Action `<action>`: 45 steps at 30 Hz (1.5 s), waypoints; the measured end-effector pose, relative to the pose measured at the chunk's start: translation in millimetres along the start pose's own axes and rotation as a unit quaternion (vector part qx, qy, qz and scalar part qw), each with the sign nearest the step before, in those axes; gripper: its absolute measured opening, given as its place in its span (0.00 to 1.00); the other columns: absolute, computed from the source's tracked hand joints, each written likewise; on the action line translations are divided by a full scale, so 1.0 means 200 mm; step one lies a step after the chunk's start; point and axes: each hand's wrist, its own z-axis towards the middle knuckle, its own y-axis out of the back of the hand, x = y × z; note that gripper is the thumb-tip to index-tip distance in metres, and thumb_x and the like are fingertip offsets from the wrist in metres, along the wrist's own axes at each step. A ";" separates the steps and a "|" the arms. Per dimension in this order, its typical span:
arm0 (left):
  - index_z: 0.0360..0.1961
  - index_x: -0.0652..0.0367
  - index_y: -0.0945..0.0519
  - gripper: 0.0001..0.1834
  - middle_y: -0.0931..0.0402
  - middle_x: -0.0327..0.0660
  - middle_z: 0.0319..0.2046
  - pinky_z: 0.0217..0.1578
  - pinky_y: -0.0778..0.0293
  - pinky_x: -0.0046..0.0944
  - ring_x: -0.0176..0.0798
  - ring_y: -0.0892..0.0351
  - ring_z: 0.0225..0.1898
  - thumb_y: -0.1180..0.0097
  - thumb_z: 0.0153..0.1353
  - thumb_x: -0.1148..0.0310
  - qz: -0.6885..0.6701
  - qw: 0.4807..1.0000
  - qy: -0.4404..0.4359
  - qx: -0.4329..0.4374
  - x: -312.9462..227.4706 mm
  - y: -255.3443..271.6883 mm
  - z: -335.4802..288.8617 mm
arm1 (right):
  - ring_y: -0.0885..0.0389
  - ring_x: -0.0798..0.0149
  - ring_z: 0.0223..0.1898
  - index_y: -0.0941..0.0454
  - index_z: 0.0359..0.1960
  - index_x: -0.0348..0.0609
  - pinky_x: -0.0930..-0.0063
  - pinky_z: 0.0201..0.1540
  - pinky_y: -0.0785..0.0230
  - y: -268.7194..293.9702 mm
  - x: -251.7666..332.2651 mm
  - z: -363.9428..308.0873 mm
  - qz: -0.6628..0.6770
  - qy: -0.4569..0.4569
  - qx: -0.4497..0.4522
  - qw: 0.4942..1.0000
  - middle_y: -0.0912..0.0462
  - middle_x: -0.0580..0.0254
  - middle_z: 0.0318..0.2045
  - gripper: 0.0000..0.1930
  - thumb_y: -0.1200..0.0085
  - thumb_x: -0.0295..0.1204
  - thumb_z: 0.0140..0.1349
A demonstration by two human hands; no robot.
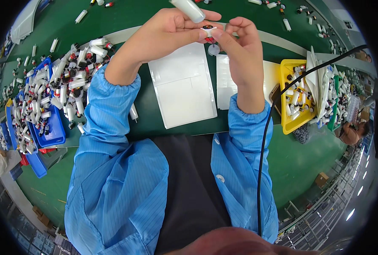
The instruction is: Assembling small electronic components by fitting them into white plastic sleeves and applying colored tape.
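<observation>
Above the table's far middle, my left hand (172,32) and my right hand (242,49) meet with their fingers closed around a small white part (209,31) that has a dark, coppery centre. Both thumbs press against it from either side. A white cylinder (189,10) lies tilted across my left fingers; thin reddish wire shows between it and the small part. Some red shows under the part, and just below hangs a round grey disc (213,50). My fingers hide how these pieces join.
White sheets (182,93) lie below my hands. Piled at left are white cylinders with red and black ends (76,76), partly in blue bins (55,131). A yellow bin (288,125) with similar pieces stands at right. A black cable (267,127) runs down the right side.
</observation>
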 end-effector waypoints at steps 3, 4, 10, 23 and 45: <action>0.61 0.68 0.26 0.20 0.23 0.50 0.58 0.54 0.22 0.33 0.35 0.19 0.53 0.48 0.69 0.77 -0.035 0.999 -0.003 0.003 0.00 0.01 -0.01 | 0.19 0.72 0.38 0.23 0.43 0.36 0.79 0.43 0.27 0.01 0.00 -0.01 0.089 -0.025 -0.008 0.996 0.16 0.60 0.37 0.10 0.36 0.22 0.61; 0.62 0.68 0.27 0.21 0.23 0.50 0.58 0.54 0.22 0.32 0.35 0.19 0.53 0.48 0.70 0.76 -0.048 0.999 0.002 0.003 0.00 0.02 -0.01 | 0.19 0.72 0.38 0.23 0.42 0.36 0.79 0.43 0.28 0.00 0.00 -0.01 0.108 -0.030 -0.006 0.994 0.17 0.60 0.37 0.10 0.36 0.22 0.61; 0.64 0.68 0.30 0.22 0.22 0.51 0.57 0.55 0.22 0.33 0.36 0.20 0.54 0.49 0.71 0.74 -0.036 0.999 0.004 -0.023 -0.02 0.01 0.01 | 0.19 0.69 0.35 0.18 0.33 0.36 0.78 0.41 0.29 0.00 -0.02 -0.04 -0.280 0.196 -0.011 0.940 0.17 0.62 0.33 0.06 0.34 0.24 0.55; 0.56 0.63 0.20 0.17 0.19 0.43 0.51 0.52 0.22 0.33 0.34 0.20 0.51 0.41 0.66 0.75 0.105 0.994 0.006 -0.023 -0.05 0.00 -0.01 | 0.23 0.71 0.31 0.20 0.30 0.37 0.78 0.37 0.29 0.00 0.01 -0.03 -0.268 0.116 0.046 0.955 0.21 0.64 0.30 0.04 0.39 0.23 0.55; 0.59 0.66 0.24 0.20 0.22 0.51 0.55 0.59 0.23 0.36 0.42 0.20 0.56 0.42 0.67 0.74 -0.185 0.981 0.062 -0.006 0.06 0.03 0.00 | 0.21 0.68 0.27 0.23 0.28 0.38 0.78 0.32 0.26 -0.03 0.06 -0.04 -0.388 0.285 0.021 0.876 0.20 0.62 0.28 0.06 0.38 0.19 0.48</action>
